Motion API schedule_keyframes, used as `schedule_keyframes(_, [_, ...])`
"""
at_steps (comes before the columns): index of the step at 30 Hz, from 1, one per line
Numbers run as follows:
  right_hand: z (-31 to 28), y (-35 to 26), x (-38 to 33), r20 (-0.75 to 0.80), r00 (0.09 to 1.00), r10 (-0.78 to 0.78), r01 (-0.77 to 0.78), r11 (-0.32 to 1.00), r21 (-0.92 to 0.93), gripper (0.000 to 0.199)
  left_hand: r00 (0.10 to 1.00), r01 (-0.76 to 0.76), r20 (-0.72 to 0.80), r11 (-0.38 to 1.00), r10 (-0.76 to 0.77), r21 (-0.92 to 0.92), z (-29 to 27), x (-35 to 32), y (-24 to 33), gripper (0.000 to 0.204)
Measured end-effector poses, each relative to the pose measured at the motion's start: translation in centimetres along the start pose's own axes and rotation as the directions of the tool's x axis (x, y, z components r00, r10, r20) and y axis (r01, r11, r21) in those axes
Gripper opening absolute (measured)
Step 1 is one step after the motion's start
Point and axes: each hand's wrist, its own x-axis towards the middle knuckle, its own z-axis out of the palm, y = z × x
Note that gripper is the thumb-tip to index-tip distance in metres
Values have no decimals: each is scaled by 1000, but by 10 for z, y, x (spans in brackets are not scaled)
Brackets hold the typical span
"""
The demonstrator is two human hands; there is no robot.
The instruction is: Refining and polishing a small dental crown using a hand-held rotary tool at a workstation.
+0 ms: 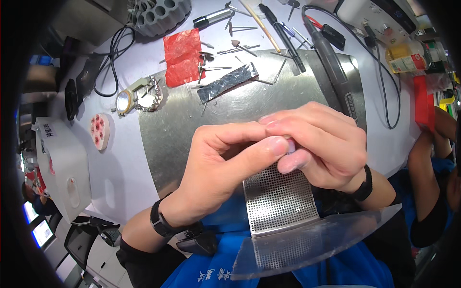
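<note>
My left hand (225,163) and my right hand (319,144) meet above a perforated metal sheet (278,199). Both pinch something very small between their fingertips; the fingers cover it, so I cannot tell what it is. Only a pale bit (289,145) shows by my left thumb tip. Each wrist wears a black band. Below the perforated sheet a shiny metal apron (317,240) slopes toward my lap. Under the hands lies a large scratched metal plate (168,134) on the white bench.
A red sheet (182,50), a dark strip (225,82), several burs and hand tools (269,24) and a black rotary handpiece (331,67) lie at the back. A small magnifier (126,100), a pink round holder (99,130) and a white box (62,163) stand left. Another person's arm (427,163) is right.
</note>
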Motion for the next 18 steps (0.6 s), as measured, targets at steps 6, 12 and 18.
schedule_keyframes(6, [-15, 4, 2, 89, 996, 11, -13, 1000, 18, 42, 1000, 21, 18, 1000, -22, 14, 1, 12, 8, 39])
schedule_keyframes(12, [-75, 12, 5, -32, 895, 445, -441, 894, 83, 66, 980, -195, 75, 834, 183, 517, 2, 24, 4, 14])
schedule_keyframes(18, [-92, 27, -11, 49, 800, 598, -515, 727, -454, 60, 919, -363, 256, 387, 300, 848, 14, 58, -4, 16])
